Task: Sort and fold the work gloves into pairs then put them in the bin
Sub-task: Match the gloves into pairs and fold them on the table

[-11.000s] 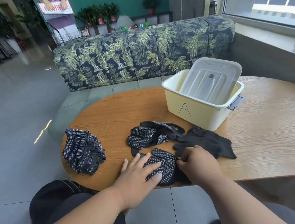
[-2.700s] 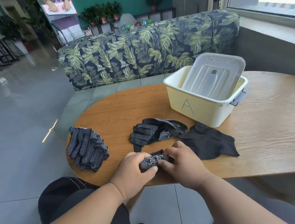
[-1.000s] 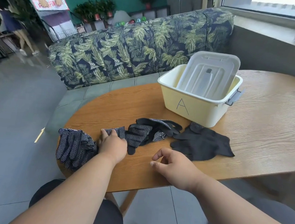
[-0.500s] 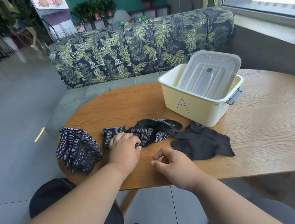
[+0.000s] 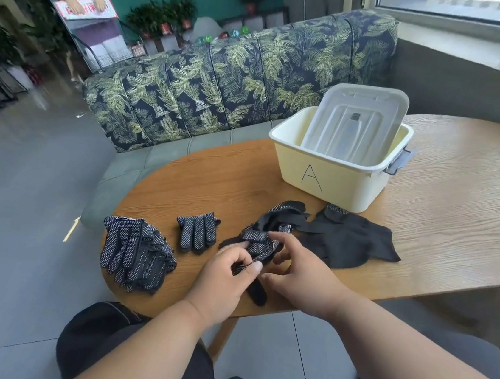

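- Since half a second back, our left hand (image 5: pixel 226 275) has come off the small folded pair (image 5: pixel 197 234) and our right hand (image 5: pixel 301 276) has lifted from the table edge; both have closed in on the next dotted glove (image 5: pixel 259 243).
- Nearest us, the left hand pinches that glove's near end between thumb and curled fingers, while the right hand's fingers curl over its top. We judge this a two-handed hold meant to straighten the glove for matching.
- It lies on the wooden table (image 5: pixel 458 213), a dark strip of it trailing toward the near edge below our hands.
- Just left, the folded pair sits alone, fingers pointing at us, apparently finished and parked.
- Further left, a heap of dotted gloves (image 5: pixel 137 254) waits near the table's rounded end.
- Right of our hands, plain black gloves (image 5: pixel 352 241) lie flat, apparently kept apart by kind.
- Beyond, the cream bin (image 5: pixel 331 180) marked "A" stands with its lid (image 5: pixel 356 123) propped inside; no gloves show in it, so we judge binning not yet begun.
- Behind everything, a leaf-patterned sofa (image 5: pixel 240 73).
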Demonstrator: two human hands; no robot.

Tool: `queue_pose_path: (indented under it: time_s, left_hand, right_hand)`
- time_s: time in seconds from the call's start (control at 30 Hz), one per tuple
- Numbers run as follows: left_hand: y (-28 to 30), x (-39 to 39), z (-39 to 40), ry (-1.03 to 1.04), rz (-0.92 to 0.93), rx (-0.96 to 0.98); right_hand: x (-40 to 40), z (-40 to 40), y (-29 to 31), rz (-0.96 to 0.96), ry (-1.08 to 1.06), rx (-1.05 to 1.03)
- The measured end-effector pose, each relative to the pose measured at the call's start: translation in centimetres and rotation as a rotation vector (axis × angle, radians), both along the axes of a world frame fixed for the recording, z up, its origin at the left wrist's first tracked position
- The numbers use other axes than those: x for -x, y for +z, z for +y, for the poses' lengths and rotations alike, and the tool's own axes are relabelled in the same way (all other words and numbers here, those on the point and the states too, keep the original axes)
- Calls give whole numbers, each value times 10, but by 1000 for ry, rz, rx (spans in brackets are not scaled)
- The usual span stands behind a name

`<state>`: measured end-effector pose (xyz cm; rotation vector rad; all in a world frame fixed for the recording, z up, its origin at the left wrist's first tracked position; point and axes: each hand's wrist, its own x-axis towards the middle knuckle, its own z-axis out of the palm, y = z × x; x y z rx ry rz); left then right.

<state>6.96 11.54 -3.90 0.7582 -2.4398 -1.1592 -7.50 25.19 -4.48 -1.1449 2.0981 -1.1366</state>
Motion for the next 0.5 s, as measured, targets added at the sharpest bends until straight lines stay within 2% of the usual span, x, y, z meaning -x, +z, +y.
queue_pose_path:
  time_s: [0.17,0.33,0.4,0.5]
  left_hand:
    - [21,-2,13,43,138,-344]
    - [34,4,15,246,277,-744]
    - [34,4,15,267,274,-799]
    - [30,1,13,205,249,-832]
  right_hand:
    - [3,0,-5,-8,31,20]
    - [2,1,-2,-28,24,42]
    - [1,0,-1,-62,11,72]
    - [1,-2,1,-226,-47,171]
